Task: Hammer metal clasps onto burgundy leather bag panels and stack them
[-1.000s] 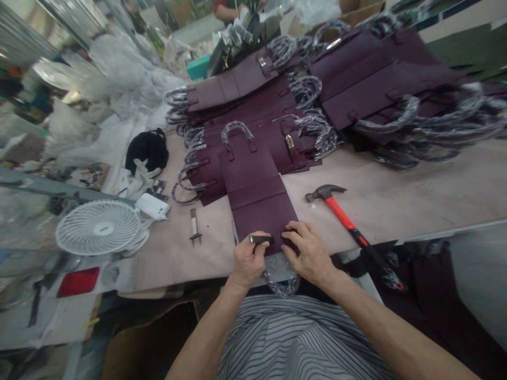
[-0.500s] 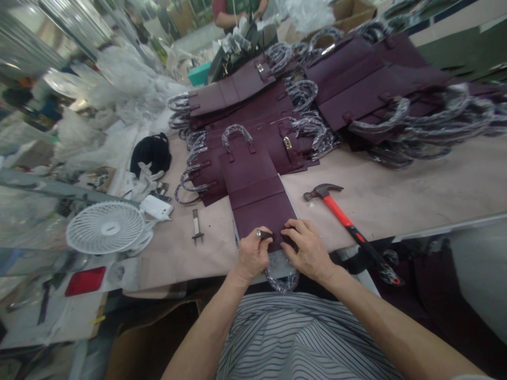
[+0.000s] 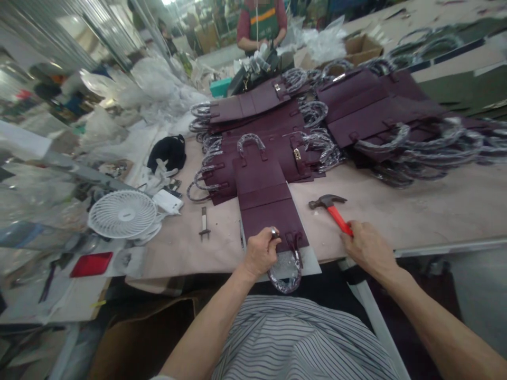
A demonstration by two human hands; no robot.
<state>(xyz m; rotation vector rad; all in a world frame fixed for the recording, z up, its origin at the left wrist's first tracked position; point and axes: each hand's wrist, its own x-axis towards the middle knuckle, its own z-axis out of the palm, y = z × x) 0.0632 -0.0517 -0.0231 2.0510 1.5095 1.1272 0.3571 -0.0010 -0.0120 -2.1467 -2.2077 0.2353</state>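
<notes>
A dark purple leather bag panel (image 3: 266, 214) lies flat before me, with a plastic-wrapped handle (image 3: 285, 285) at its near end and another at its far end. My left hand (image 3: 261, 252) is closed around a short metal punch-like tool (image 3: 274, 232), held upright on the panel's near part. The tool's lower end is hidden by my fingers. To the right, my right hand (image 3: 366, 244) is closed on the claw hammer (image 3: 336, 212), gripping its red and black handle. The hammer's head rests at the table, pointing away from me.
More purple bag panels (image 3: 259, 119) with wrapped handles are stacked beyond, and another pile (image 3: 366, 111) is at right. On the left are a white fan (image 3: 122, 215), a small metal gauge-like tool (image 3: 204, 224), a black cap-like item (image 3: 168, 153) and a red case (image 3: 91, 264). A co-worker (image 3: 261, 26) stands beyond.
My right hand has left the panel, moved right and taken hold of the hammer's handle. My left hand still holds the metal tool at the panel. The camera view has tilted up slightly.
</notes>
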